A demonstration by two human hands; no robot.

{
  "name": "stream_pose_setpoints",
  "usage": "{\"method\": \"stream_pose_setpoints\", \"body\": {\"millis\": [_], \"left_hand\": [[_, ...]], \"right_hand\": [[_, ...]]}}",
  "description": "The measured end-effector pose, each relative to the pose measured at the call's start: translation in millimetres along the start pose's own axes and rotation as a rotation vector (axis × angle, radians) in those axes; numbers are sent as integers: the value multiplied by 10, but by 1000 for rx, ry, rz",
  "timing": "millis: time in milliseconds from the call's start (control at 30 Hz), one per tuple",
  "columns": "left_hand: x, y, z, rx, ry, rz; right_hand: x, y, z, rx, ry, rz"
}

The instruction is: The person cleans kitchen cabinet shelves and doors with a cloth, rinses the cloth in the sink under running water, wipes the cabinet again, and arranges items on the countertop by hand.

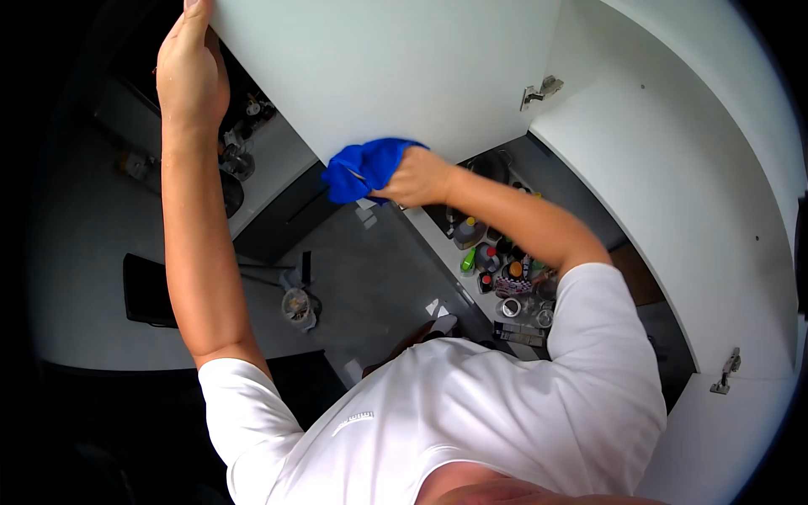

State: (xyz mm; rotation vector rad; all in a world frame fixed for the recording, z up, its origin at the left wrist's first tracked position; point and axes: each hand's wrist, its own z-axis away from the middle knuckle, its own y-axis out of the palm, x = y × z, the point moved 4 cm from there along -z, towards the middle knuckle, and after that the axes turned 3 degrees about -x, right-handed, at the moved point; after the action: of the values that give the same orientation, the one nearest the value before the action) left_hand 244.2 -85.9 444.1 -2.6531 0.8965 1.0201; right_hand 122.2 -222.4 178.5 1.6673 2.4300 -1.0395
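Note:
A white cabinet door [379, 76] stands swung open across the top of the head view. At its left edge, my left hand [192, 80] is raised and holds the door; the fingertips are partly cut off by the top of the view. A crumpled blue cloth [366, 168] is bunched in my right hand [421, 178], which is closed on it. The cloth lies over the door's lower corner and edge. The fingers of my right hand are partly hidden by the cloth.
Metal hinges [539, 93] join the door to the white cabinet [665, 160]. Below, several bottles and jars [509, 269] crowd a counter. A bin [297, 307] stands on the grey floor [362, 261]. Another counter [273, 172] with glassware is at the left.

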Motion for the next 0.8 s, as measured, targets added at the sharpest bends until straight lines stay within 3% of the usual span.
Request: {"method": "stream_pose_setpoints", "body": {"millis": [67,100,167,200,267,333,367,467,500,567,633,667,700,767,800], "left_hand": [[11,-55,-33,-24,-19,-53],[52,-152,-123,183,94,-233],[-38,-33,-52,148,116,-186],[14,-72,-9,-187,-56,114],[-19,-55,19,-192,-50,138],[-11,-85,27,-228,-49,143],[31,-124,-2,-247,-45,167],[-15,-74,28,-241,-82,79],[-44,-63,45,-202,-85,41],[-55,-56,49,-176,-53,10],[-40,-81,34,-167,-69,-9],[-19,-88,26,-161,-74,-8],[-25,-130,26,-178,-79,-59],[-4,-155,31,-188,-91,-44],[27,-222,-12,-167,-84,-73]], "right_hand": [[-406,-218,-334,-19,-1,68],[-639,-430,-629,-67,39,118],[-982,-933,-1263,-259,138,196],[-1078,-1121,-1462,-398,167,215],[-997,-1199,-1534,-522,200,234],[-648,-913,-1260,-395,304,54],[-421,-755,-1032,-332,138,212],[28,-70,-13,-205,140,-132],[74,-111,72,-105,20,51],[-34,-80,273,-128,43,43],[-430,-285,396,-193,169,16],[-657,-337,538,-206,208,147],[-821,-507,553,-106,454,259],[-1080,-849,513,-510,749,273],[-1059,-896,478,-583,713,312]]}}
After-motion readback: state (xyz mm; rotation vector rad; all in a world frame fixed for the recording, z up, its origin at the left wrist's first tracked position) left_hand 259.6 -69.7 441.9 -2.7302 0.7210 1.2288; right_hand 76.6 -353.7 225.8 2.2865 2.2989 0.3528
